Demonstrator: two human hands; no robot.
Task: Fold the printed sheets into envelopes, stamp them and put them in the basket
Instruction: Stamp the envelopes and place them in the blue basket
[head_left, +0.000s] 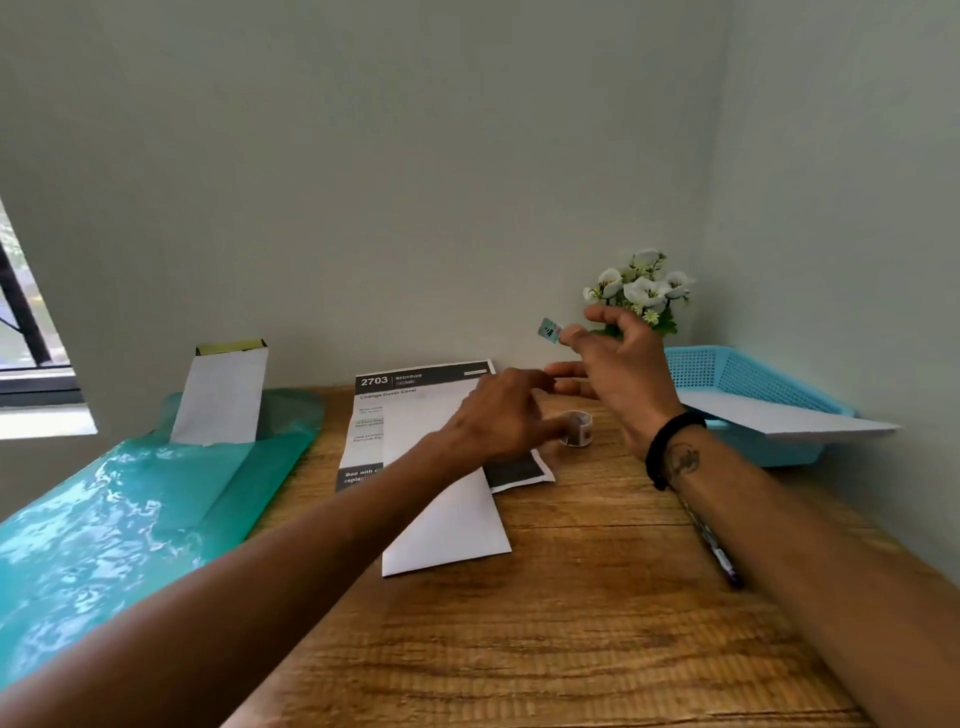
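A printed sheet (415, 400) with a black header lies at the back of the wooden table, and a folded white envelope (447, 525) lies on top of it. Beside them stands a small roll of stamps (577, 428). My left hand (501, 415) reaches over the paper and holds the roll with thumb and fingers. Lifted above the table, my right hand (618, 364) pinches a single stamp (549, 330) between thumb and forefinger. The blue basket (737, 374) stands at the back right with a white envelope (779, 418) lying in it.
A green plastic bag (130, 509) covers the left of the table, with a white envelope pack (221, 395) leaning on the wall behind it. White flowers (641, 288) stand in the back corner. A pen (719, 558) lies under my right forearm. A window is at far left.
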